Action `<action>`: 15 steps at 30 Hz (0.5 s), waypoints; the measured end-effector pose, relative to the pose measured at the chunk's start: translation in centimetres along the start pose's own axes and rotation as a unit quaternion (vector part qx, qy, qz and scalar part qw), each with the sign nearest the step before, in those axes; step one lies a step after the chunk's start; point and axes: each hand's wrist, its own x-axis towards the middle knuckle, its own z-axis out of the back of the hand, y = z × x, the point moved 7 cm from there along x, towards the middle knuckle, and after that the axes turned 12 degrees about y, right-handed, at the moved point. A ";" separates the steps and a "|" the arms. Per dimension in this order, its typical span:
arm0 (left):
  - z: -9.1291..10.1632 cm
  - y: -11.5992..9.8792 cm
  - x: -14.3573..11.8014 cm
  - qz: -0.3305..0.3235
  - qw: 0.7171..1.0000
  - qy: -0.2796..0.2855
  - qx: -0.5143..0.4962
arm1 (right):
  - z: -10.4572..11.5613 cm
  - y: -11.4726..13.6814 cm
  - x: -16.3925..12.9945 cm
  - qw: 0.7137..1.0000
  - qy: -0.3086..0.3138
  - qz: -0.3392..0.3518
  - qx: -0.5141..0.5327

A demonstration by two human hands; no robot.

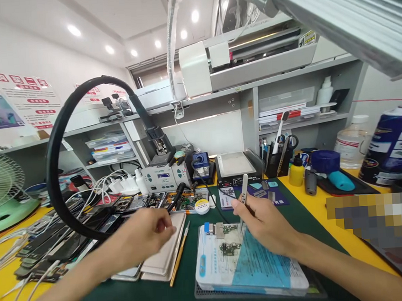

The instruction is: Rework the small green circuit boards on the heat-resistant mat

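The workbench is yellow with a dark green mat (135, 299) on it, set against grey shelving in a white-walled room.

My right hand (266, 220) is closed on a pair of tweezers (245, 194), pinched between thumb and fingers, held near upright with the tips down. The forearm comes in from the lower right, the wrist just above the blue-and-white box (264, 267). On that box lie two small circuit boards, the lower one (229, 249) nearer me and the upper one (230, 229) beyond it. The tips are beside the boards' right-hand ends; contact cannot be confirmed.

My left hand (145, 232) hangs over a stack of pale flat panels (154, 268), fingers loosely curled, thumb forward. Nothing shows in it; whether the fingers are fully closed I cannot tell.

Step in hand, in my judgement: fine tweezer work at the boards. The next move calls for a steady wrist and light pressure, as parts this small could slide.

Farther out: a wooden-handled tool (179, 257) beside the panels, a round white tub (201, 207) beyond, a hot-air machine (161, 178) behind, a black hose (52, 165) arching on the left, and a green fan (10, 209) at the far left.
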 end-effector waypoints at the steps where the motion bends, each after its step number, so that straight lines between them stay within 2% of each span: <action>1: -1.4 0.0 0.4 0.001 0.999 0.025 0.030 | 0.0 0.0 0.0 1.000 0.001 0.000 0.002; 4: -4.7 0.1 1.4 0.023 0.994 0.051 0.090 | -0.1 -0.1 0.0 1.000 0.009 -0.001 0.008; 7: -6.3 -0.4 1.8 0.036 0.991 0.066 0.115 | -0.1 -0.1 0.1 1.000 0.017 -0.004 0.013; 11: -6.3 -0.9 2.2 0.046 0.992 0.059 0.106 | -0.2 -0.2 0.2 1.000 0.021 -0.006 0.016; 15: -5.2 0.4 2.5 0.038 0.998 0.032 0.040 | -0.2 -0.2 0.2 1.000 0.020 -0.005 0.015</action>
